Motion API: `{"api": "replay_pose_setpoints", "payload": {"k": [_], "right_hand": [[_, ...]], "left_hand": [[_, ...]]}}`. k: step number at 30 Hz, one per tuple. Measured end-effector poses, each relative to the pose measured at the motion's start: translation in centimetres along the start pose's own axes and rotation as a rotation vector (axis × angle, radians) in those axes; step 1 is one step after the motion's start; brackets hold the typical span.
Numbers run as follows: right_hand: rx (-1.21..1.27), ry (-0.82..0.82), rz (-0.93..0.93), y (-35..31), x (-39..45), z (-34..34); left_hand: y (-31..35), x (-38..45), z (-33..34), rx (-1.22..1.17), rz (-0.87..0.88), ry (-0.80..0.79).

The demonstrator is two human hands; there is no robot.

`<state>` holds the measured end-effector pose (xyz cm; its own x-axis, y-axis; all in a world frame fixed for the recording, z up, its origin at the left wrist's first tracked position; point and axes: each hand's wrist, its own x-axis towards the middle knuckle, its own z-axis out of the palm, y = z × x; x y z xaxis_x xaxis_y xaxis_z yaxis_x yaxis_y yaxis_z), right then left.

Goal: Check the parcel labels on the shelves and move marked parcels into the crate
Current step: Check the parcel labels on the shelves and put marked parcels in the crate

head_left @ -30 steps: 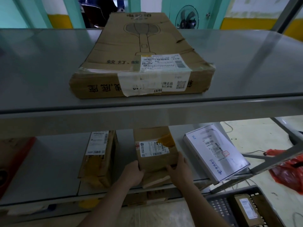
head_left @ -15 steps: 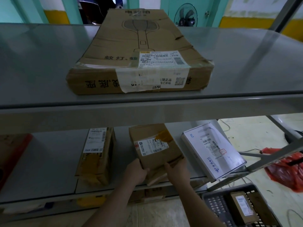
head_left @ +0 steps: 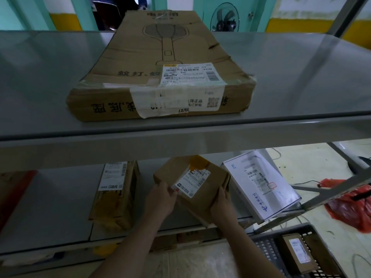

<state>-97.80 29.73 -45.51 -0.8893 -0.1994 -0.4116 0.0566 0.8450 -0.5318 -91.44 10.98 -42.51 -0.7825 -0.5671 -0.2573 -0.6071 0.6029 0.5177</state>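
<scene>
A: Grey metal shelving (head_left: 281, 125) was recorded before teal-and-yellow walls. How far was the task taken?

B: One labelled parcel (head_left: 299, 252) was noted in the black slatted crate (head_left: 267, 249). A small brown cardboard parcel (head_left: 192, 185) was held tilted over the lower shelf, gripped by the left hand (head_left: 160, 199) and right hand (head_left: 221, 203), fingers curled round its edges. Others were left shelved.

A: Writing?

B: "ZTE" was read on the white flat box (head_left: 261, 183); "8元" on the tall brown carton (head_left: 114, 195); "蚊灯" on the large flat carton (head_left: 160, 77).
</scene>
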Motion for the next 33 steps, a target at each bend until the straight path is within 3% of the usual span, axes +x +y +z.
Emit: {"api": "replay_pose_setpoints", "payload": {"k": [3, 6, 11, 17, 22, 26, 33], "right_hand": [[-0.055, 0.011, -0.06, 0.6, 0.7, -1.1], [-0.114, -0.019, -0.073, 0.8, 1.4, -2.3], [-0.194, -0.026, -0.156, 1.2, 2.8, -3.5], [-0.155, -0.125, -0.278, 0.7, 3.5, -4.0], [-0.175, -0.274, -0.303, 0.7, 3.5, -3.7], [-0.17, -0.269, -0.305, 0.8, 3.4, -3.3], [-0.057, -0.166, -0.308, 0.8, 1.5, -3.5]], "left_hand": [[-1.1, 1.0, -0.4, 0.126, 0.111, 0.06], [-2.0, 1.5, -0.4, 0.213, 0.141, -0.04], [-2.4, 1.8, 0.4, 0.097, 0.099, -0.253], [-3.1, 1.8, -0.2, 0.126, 0.058, -0.196], [-3.5, 1.8, -0.7, 0.125, 0.003, -0.32], [-2.9, 1.5, -0.8, -0.023, 0.017, -0.374], [-2.3, 0.2, -1.6, -0.074, 0.016, -0.312]]}}
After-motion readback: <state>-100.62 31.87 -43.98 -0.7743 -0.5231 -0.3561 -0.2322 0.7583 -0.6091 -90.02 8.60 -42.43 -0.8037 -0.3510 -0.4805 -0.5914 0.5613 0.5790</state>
